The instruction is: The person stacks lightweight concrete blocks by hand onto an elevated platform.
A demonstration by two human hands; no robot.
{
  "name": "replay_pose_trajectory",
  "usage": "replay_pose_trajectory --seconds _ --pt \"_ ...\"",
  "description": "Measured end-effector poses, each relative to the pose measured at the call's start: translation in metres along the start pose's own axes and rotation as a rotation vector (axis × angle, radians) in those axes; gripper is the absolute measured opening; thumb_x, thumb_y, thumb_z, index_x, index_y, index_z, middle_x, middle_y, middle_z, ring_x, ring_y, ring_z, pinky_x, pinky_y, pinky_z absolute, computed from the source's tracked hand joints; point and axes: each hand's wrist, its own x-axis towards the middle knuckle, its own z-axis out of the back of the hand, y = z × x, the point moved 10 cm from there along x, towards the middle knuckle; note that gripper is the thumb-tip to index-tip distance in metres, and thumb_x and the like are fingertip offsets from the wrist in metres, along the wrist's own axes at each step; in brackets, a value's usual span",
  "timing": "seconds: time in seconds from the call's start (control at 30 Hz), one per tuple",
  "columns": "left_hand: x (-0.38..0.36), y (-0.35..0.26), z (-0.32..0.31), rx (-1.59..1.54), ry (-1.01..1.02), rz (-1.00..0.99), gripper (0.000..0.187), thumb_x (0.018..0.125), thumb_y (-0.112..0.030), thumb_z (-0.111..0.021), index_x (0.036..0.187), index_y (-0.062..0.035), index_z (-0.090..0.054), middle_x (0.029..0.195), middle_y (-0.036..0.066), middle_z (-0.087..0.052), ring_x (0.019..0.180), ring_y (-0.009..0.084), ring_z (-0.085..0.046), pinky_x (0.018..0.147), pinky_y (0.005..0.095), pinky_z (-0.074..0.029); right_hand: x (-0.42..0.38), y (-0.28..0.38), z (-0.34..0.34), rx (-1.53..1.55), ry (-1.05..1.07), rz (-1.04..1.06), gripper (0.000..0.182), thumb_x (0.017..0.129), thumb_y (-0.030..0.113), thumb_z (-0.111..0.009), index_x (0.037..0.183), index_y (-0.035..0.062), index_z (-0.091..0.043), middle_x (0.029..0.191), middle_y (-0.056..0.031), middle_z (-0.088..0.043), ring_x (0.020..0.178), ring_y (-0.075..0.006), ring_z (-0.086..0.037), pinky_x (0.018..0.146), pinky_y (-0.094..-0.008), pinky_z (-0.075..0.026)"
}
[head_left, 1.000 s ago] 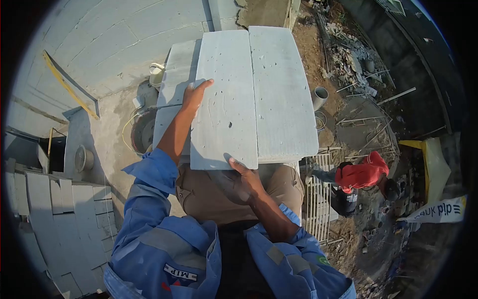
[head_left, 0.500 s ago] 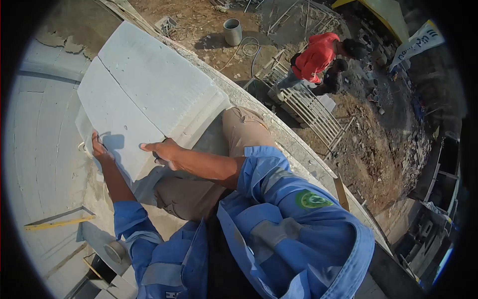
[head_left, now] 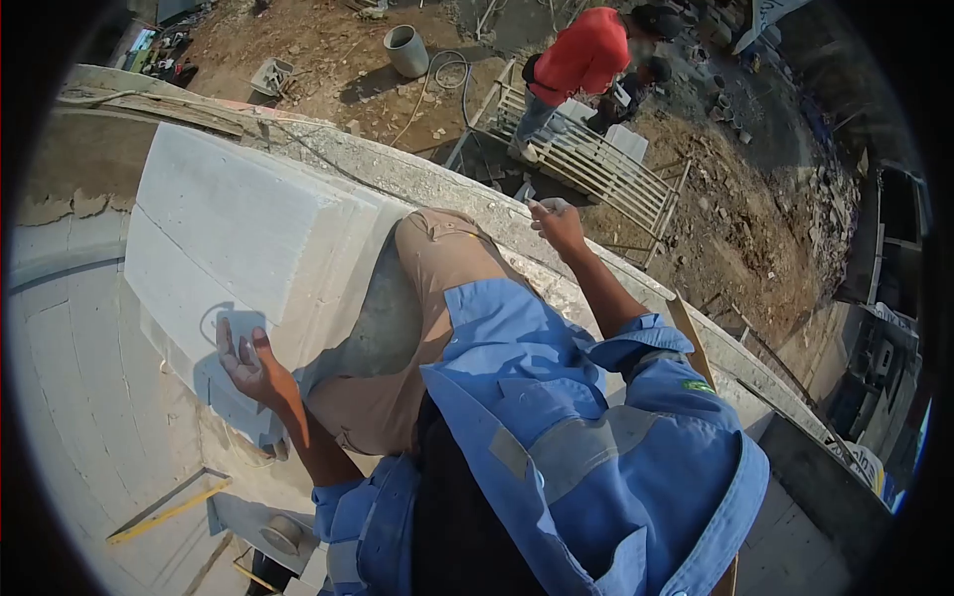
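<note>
Two light grey concrete blocks (head_left: 234,214) lie side by side across my lap, tilted toward the wall's left side. My left hand (head_left: 248,363) rests against the near end face of the lower block, fingers apart, casting a shadow on it. My right hand (head_left: 558,226) is off the blocks, lifted over the concrete wall rim (head_left: 437,184), its fingers curled. Something small and pale shows at its fingertips, too small to identify. My tan trousers and blue jacket fill the middle.
A curved block wall (head_left: 79,397) drops away at left, with a yellow straightedge (head_left: 169,512) and a round tin (head_left: 283,534) below. Far down on the dirt are a person in a red shirt (head_left: 586,50), a white metal grille (head_left: 596,164) and a grey pipe (head_left: 405,50).
The view has swung right. My right hand has left the block and risen over the wall rim. My left hand has slid down the block's near end.
</note>
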Motion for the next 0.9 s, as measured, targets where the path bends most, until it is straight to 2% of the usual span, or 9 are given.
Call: replay_pose_trajectory --seconds 0.07,0.13,0.17,0.23,0.37,0.53,0.57,0.67,0.9 --pt "-0.008 -0.025 -0.040 0.006 0.068 0.012 0.049 0.086 -0.013 -0.067 0.130 0.0021 -0.051 0.135 0.013 -0.052 0.124 0.0251 -0.048 0.104 0.0391 -0.039 0.011 -0.018 0.048 -0.055 -0.160 0.020 0.037 0.088 0.033 -0.069 0.099 -0.0016 -0.063 0.085 -0.0096 -0.066 0.073 -0.0175 -0.064 0.064 -0.0304 -0.051" --pt "-0.012 -0.041 -0.072 0.020 0.136 0.019 0.048 0.087 -0.012 -0.066 0.130 0.0016 -0.051 0.135 0.013 -0.052 0.124 0.0256 -0.048 0.104 0.0406 -0.040 0.012 -0.033 0.061 0.044 -0.161 -0.048 0.036 0.088 0.033 -0.069 0.098 -0.0013 -0.063 0.083 -0.0091 -0.066 0.071 -0.0173 -0.064 0.063 -0.0302 -0.051" --pt "-0.014 -0.056 -0.086 0.017 0.176 -0.087 0.048 0.087 -0.013 -0.066 0.130 0.0014 -0.051 0.134 0.013 -0.052 0.123 0.0265 -0.048 0.103 0.0416 -0.041 0.009 -0.043 0.063 0.137 -0.159 -0.114 0.035 0.088 0.032 -0.069 0.096 -0.0010 -0.063 0.082 -0.0086 -0.065 0.070 -0.0170 -0.063 0.061 -0.0300 -0.050" --pt "-0.022 -0.085 -0.109 0.004 0.229 -0.237 0.049 0.087 -0.014 -0.066 0.129 0.0036 -0.049 0.134 0.015 -0.053 0.122 0.0293 -0.049 0.100 0.0444 -0.043 0.008 -0.056 0.057 0.078 -0.142 -0.111 0.034 0.088 0.032 -0.069 0.096 -0.0009 -0.063 0.082 -0.0087 -0.066 0.070 -0.0174 -0.064 0.060 -0.0303 -0.050" --pt "-0.033 -0.100 -0.127 -0.009 0.292 -0.270 0.048 0.086 -0.014 -0.066 0.127 0.0059 -0.050 0.131 0.017 -0.054 0.120 0.0299 -0.051 0.099 0.0435 -0.044 -0.001 -0.075 0.019 -0.056 -0.043 -0.128 0.037 0.087 0.033 -0.071 0.098 -0.0014 -0.063 0.082 -0.0100 -0.066 0.071 -0.0177 -0.066 0.059 -0.0308 -0.051" --pt "-0.054 -0.088 -0.144 -0.061 0.447 -0.187 0.045 0.086 -0.016 -0.067 0.122 0.0071 -0.054 0.126 0.019 -0.058 0.117 0.0303 -0.055 0.096 0.0422 -0.047 -0.001 -0.093 -0.006 -0.119 0.048 -0.145 0.041 0.086 0.034 -0.072 0.101 -0.0029 -0.063 0.081 -0.0122 -0.067 0.070 -0.0183 -0.066 0.057 -0.0307 -0.051" --pt "-0.059 -0.085 -0.145 -0.059 0.446 -0.186 0.045 0.086 -0.016 -0.067 0.122 0.0071 -0.054 0.126 0.019 -0.058 0.117 0.0303 -0.055 0.096 0.0422 -0.047 -0.001 -0.093 -0.004 -0.084 0.005 -0.131 0.041 0.085 0.034 -0.072 0.097 -0.0048 -0.064 0.073 -0.0137 -0.067 0.066 -0.0203 -0.067 0.061 -0.0351 -0.051" --pt "-0.074 -0.072 -0.158 -0.083 0.516 -0.139 0.047 0.085 -0.017 -0.068 0.124 0.0056 -0.054 0.127 0.019 -0.057 0.117 0.0305 -0.055 0.095 0.0417 -0.047 0.008 -0.098 0.009 -0.086 0.007 -0.128 0.040 0.085 0.032 -0.072 0.097 -0.0054 -0.064 0.075 -0.0141 -0.068 0.066 -0.0204 -0.067 0.060 -0.0351 -0.051" --pt "-0.111 -0.052 -0.222 -0.071 0.822 0.022 0.052 0.083 -0.021 -0.072 0.126 0.0028 -0.053 0.126 0.018 -0.058 0.114 0.0298 -0.058 0.091 0.0404 -0.048 0.028 -0.107 0.063 0.151 -0.128 -0.266 0.031 0.086 0.031 -0.071 0.093 0.0022 -0.062 0.078 -0.0068 -0.065 0.066 -0.0167 -0.065 0.057 -0.0320 -0.051"
